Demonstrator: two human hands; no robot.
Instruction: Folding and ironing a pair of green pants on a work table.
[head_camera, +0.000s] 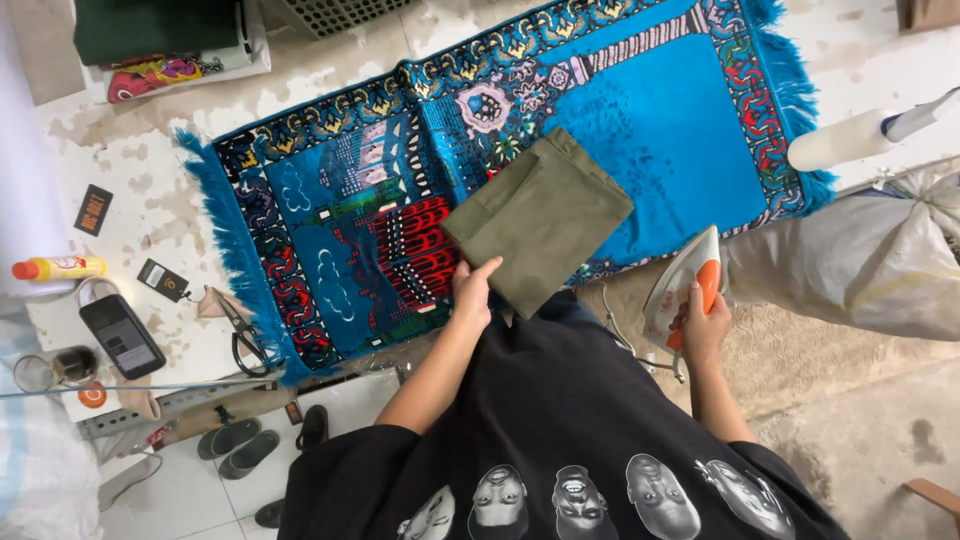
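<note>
A folded olive-green garment (545, 215) lies on a blue patterned rug (660, 120) spread over the work surface. My left hand (472, 288) rests on the garment's near corner, fingers gripping its edge. My right hand (703, 325) holds the orange handle of a white clothes iron (683, 280), which stands tilted at the rug's near right edge, off the garment.
Left of the rug lie black scissors (243, 338), a dark phone (122, 335), a yellow bottle (58, 268), small black tags and a glass (40, 370). A white spray bottle (850, 138) and a large grey sack (870, 265) sit at right. Sandals (238, 445) rest on the floor below.
</note>
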